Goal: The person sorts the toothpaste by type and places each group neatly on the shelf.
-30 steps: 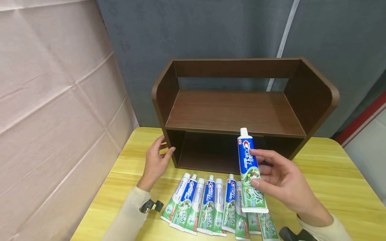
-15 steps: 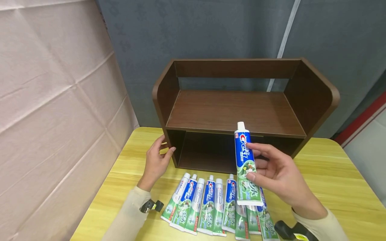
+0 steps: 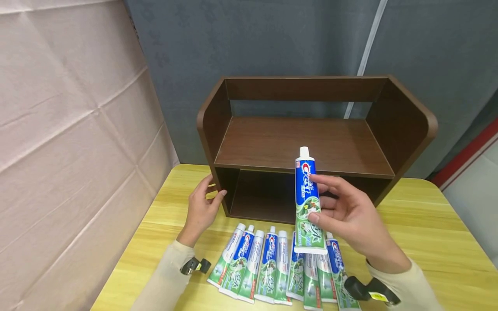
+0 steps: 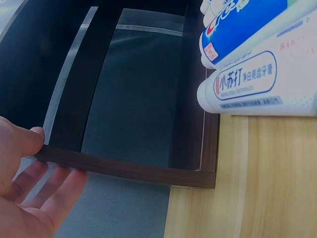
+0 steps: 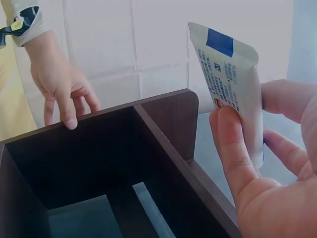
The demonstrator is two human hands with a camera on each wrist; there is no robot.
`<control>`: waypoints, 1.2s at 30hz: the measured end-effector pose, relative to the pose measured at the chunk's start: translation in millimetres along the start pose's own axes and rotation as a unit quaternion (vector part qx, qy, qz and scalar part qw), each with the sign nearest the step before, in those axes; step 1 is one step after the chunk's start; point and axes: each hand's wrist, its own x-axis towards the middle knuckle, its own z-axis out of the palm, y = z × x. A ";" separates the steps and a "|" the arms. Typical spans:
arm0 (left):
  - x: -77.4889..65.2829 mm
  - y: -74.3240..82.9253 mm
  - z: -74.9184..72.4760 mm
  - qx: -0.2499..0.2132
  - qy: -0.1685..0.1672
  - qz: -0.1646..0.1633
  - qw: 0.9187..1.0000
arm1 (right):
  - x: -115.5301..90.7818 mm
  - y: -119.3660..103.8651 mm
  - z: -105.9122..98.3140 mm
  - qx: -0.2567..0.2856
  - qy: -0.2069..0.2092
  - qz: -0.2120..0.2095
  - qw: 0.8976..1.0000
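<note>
My right hand (image 3: 355, 218) holds a blue, green and white toothpaste tube (image 3: 303, 190) between thumb and fingers, cap upward, in front of the dark brown wooden shelf (image 3: 299, 138). In the right wrist view the tube's printed back (image 5: 225, 67) faces the camera. My left hand (image 3: 203, 207) grips the front edge of the shelf's left side panel (image 4: 124, 168), thumb on the inner face and fingers on the outer. Several toothpaste tubes (image 3: 268, 268) lie in a row before the shelf, caps toward it; the held tube partly covers some.
The shelf stands on a yellow wood-grain table (image 3: 424, 242) with an upper board and a lower compartment (image 3: 264, 194). A grey curtain (image 3: 249, 39) hangs behind it. Pale cloth (image 3: 70, 151) covers the left side.
My right hand has carried the toothpaste tube leftward and up, toward the shelf's upper board. More of the rightmost lying tube shows. The left hand has stayed in place.
</note>
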 end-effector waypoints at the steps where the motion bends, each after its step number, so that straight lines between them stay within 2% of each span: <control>1: -0.3 0.1 0.1 0.000 0.000 0.000 1.000 | 1.3 -0.2 0.5 0.005 -0.002 -0.007 1.000; 7: -1.1 0.7 0.4 -0.002 0.003 0.008 1.000 | 8.9 -3.8 4.7 0.015 -0.006 -0.022 1.000; 26: -2.1 -0.3 -2.4 -0.009 0.000 0.012 1.000 | 40.5 -12.9 16.5 -0.011 -0.008 0.001 1.000; 36: -0.8 -0.7 -2.4 -0.014 -0.002 0.012 1.000 | 59.8 -10.8 19.7 -0.052 0.001 0.021 0.998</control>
